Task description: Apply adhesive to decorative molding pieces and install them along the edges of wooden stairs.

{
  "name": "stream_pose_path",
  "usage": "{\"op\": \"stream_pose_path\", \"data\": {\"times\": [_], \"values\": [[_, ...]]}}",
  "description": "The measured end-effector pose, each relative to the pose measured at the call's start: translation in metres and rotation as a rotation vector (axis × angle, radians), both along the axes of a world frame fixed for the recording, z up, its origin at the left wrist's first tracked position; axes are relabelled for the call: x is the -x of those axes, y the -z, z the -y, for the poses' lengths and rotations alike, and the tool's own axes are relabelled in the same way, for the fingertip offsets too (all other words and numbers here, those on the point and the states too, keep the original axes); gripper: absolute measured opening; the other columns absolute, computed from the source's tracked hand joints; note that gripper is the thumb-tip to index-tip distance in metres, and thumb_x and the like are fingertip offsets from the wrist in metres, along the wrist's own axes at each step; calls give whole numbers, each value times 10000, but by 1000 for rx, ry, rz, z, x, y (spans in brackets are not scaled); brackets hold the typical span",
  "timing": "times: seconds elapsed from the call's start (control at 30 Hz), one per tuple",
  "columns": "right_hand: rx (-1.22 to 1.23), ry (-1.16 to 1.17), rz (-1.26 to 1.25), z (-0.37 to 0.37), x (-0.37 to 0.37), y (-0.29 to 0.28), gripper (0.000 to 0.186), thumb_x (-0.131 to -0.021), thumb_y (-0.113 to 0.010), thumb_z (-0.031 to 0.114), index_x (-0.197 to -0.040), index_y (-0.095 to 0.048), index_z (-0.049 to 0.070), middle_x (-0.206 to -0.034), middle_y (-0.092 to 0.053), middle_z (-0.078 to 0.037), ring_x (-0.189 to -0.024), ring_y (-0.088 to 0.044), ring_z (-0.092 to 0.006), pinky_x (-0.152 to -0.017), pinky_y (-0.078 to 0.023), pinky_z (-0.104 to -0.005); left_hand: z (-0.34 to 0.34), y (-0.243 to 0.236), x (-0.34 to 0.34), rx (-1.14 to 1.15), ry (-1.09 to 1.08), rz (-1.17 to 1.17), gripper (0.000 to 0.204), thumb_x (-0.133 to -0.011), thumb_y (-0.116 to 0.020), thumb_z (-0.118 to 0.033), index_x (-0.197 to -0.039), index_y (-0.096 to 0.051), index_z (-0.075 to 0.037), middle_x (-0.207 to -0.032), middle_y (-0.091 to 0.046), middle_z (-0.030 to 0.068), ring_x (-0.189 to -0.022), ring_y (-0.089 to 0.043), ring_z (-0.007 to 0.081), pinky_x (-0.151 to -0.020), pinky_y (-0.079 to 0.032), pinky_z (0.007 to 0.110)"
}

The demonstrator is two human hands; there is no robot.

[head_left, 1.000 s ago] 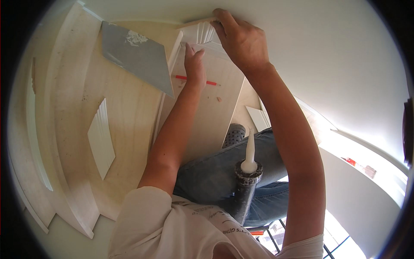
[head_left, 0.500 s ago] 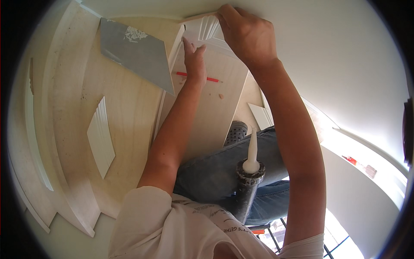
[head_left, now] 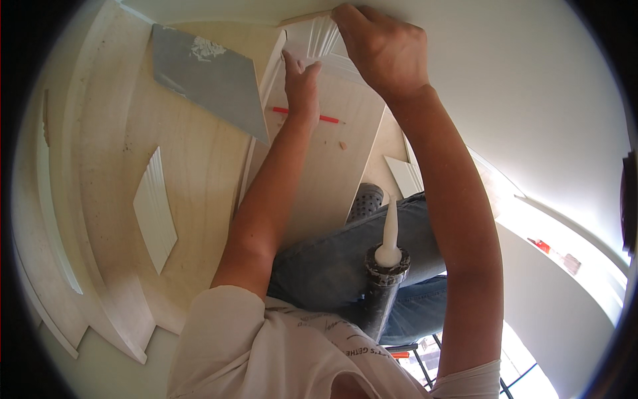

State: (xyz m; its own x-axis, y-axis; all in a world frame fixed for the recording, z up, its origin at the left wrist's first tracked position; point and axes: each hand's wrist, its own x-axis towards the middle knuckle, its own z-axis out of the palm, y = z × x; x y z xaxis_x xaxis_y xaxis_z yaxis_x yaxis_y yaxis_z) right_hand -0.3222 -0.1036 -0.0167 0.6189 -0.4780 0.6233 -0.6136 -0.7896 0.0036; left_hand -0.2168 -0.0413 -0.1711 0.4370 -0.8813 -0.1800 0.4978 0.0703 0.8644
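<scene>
Through my head camera, I see the right hand covering the right end of a white grooved panel, which is near the top of the view, at the far end of the pale wooden tread. The fingers of this hand are bent at the panel's upper edge; their tips are partly hidden, so I cannot tell if they grip it or only press. The left hand is open, fingers spread, near the panel's lower left corner; if it touches is hard to make out. This hand hides part of a slim red pencil. My right forearm cuts off a second white piece.

The panel has sharp parallel flutes. The grey board is flat and smooth, with a rough, flaky whitish patch. A loose ridged strip has slanted ends. The black tube is smeared, with a tapered white nozzle.
</scene>
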Motion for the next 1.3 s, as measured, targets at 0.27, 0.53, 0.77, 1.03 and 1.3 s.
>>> {"op": "stream_pose_path", "data": {"times": [0.27,0.53,0.77,1.03,1.3], "values": [[9,-29,-18,0,-9,-14,69,-856,-626,49,-924,-627,36,-731,-691,-100,-557,-670,-203,-442,-523,-331,-2,0,-7,-56,58,45,920,-908,-595,-150,-1586,12,-18,-1657,-88,215,-1535,-124,297,-1217,-136,352],[-3,13,-42,-1,-7,-8,113,-866,-615,58,-972,-649,38,-790,-715,-117,-590,-691,-210,-471,-545,-324,-6,-20,3,-185,40,104,889,-886,-589,-56,-1577,-36,26,-1626,-189,185,-1511,-199,304,-1199,-201,345],[24,-13,-27,-1,-15,-9,97,-858,-617,60,-946,-654,45,-795,-711,-110,-609,-698,-210,-490,-551,-327,-6,9,-11,-217,-66,299,856,-887,-568,-29,-1589,-78,-39,-1607,-204,272,-1477,-292,367,-1183,-294,374],[-20,5,-82,-1,-10,-8,89,-838,-620,48,-920,-654,45,-803,-708,-122,-635,-706,-227,-516,-565,-343,-6,-6,12,-224,38,215,878,-892,-592,-96,-1588,-60,-28,-1632,-179,230,-1464,-316,371,-1172,-310,370],[-1,-6,-28,-2,-11,-7,121,-824,-629,44,-939,-665,48,-787,-701,-107,-619,-700,-219,-504,-560,-337,-4,-13,37,-279,58,436,806,-878,-584,-113,-1550,-164,36,-1606,-182,247,-1467,-261,408,-1200,-246,387]]}}
